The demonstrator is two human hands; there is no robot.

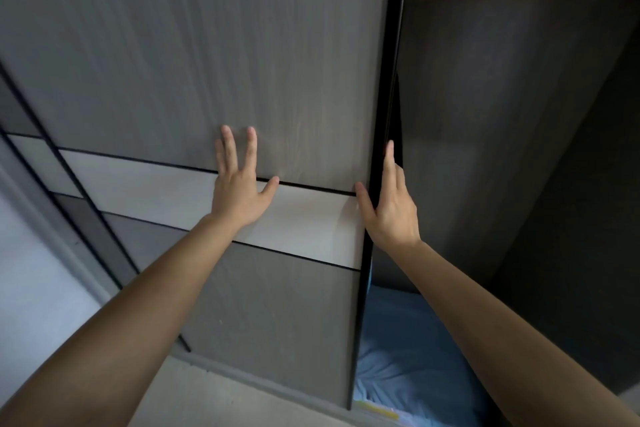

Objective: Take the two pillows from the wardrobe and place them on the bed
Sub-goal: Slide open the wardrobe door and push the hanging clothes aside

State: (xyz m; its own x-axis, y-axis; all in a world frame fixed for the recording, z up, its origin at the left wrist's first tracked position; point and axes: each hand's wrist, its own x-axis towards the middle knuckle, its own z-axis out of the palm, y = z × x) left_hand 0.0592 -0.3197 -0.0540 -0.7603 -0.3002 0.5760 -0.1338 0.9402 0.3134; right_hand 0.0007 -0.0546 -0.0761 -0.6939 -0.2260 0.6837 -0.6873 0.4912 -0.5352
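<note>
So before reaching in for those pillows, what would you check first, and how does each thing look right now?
1. Sliding door pushed aside: partly; a gap shows the wardrobe interior. Ok so far.
2. Left hand flat on the door panel: ok.
3. Right hand on the door's dark edge, thumb in front: ok.
4. Both hands free of other things: ok.
5. Blue bedding visible low inside: ok.
6. Two separate pillows there: cannot tell.
</note>
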